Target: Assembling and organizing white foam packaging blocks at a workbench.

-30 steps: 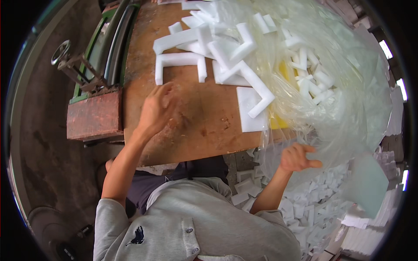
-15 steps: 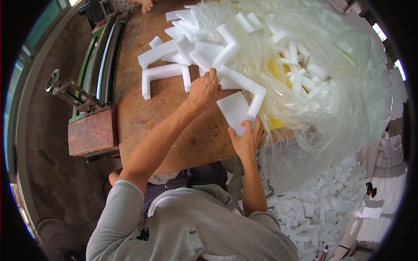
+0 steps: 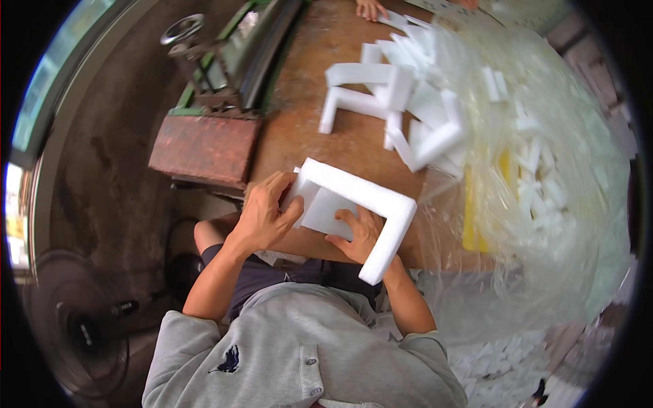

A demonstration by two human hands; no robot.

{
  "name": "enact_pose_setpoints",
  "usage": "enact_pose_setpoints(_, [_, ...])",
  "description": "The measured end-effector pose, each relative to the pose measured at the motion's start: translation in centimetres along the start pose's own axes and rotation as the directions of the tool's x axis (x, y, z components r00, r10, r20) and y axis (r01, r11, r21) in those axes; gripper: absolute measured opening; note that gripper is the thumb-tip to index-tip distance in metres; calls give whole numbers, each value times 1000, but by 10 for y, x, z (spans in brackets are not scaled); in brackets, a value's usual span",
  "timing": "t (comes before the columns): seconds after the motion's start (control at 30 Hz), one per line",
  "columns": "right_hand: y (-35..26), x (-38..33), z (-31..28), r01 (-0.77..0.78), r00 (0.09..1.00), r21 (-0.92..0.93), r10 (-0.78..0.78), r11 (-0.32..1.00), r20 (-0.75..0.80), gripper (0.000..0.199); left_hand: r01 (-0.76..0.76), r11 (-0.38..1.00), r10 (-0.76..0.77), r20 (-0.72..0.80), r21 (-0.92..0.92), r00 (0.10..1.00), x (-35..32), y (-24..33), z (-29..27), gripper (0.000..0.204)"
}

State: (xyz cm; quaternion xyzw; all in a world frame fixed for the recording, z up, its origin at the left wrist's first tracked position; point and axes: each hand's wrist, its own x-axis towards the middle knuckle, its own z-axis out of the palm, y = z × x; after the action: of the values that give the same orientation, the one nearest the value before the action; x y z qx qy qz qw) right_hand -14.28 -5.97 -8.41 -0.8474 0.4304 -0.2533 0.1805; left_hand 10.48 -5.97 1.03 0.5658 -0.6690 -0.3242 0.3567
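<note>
A white foam frame (image 3: 360, 187) with squared corners is held up near the table's front edge, in front of my body. My left hand (image 3: 262, 212) is closed round its left end, with the thumb on the inner side. Inside the frame's bend shows a flat white foam panel (image 3: 325, 212). My right hand (image 3: 362, 234) grips the panel's right side, its fingers bent and thumb pointing left. The frame's right leg passes in front of my right wrist. Whether the panel touches the frame along its edge I cannot tell.
More white foam frames (image 3: 364, 98) lie heaped on the brown table (image 3: 292, 143). A clear plastic bag (image 3: 469, 183) of foam pieces spreads at the right. At the left stands a green-and-red machine (image 3: 204, 146) with a handwheel. Another person's hand (image 3: 371, 8) is at the far edge.
The frame and panel have come nearer my body and to the left. My left hand has moved from the frame's far part down to its left end. The view has turned.
</note>
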Motion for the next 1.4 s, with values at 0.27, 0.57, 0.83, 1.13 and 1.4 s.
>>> enact_pose_setpoints(0.27, [-21,73,9,219,966,21,-220,975,133,48,160,987,-114,-618,19,778,-32,-88,-135,28])
enact_pose_setpoints(0.57, [-23,141,-14,167,977,182,-188,969,104,41,464,827,-124,-702,316,701,50,-219,-300,30])
enact_pose_setpoints(0.83, [-2,231,12,-99,989,373,52,923,135,40,325,878,-125,-487,352,865,174,-238,-282,30])
enact_pose_setpoints(1.13, [-4,346,48,-407,912,442,331,799,243,37,115,879,57,-341,462,938,224,-261,-239,31])
enact_pose_setpoints(1.4, [25,393,81,-257,966,106,260,961,-11,70,204,935,-86,-371,292,925,206,-242,-215,30])
